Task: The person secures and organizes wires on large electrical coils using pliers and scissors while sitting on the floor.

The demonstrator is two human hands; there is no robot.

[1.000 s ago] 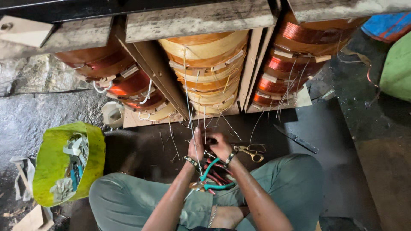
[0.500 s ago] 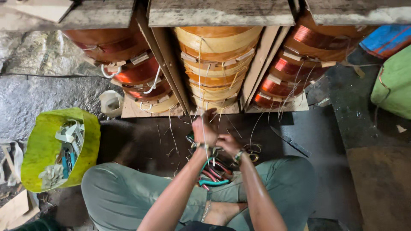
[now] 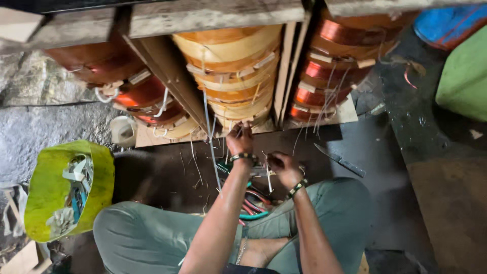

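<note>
Head view: big copper coils (image 3: 231, 76) under a wooden beam (image 3: 213, 15), green bag (image 3: 50, 193) on the floor. Since a second ago, left hand (image 3: 240, 141) reached up to the middle coil's foot, pinching thin wire (image 3: 210, 137). Right hand (image 3: 284, 167) stayed low, closed on a wire end. Looks like pulling wire out.

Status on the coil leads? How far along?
Done: three copper coils wound, spacers fitted. In hand: left hand is up at the middle coil's base among loose lead wires; right hand grips something small, unclear. Left: leads hang loose on the right coil; knife lies unused.
</note>
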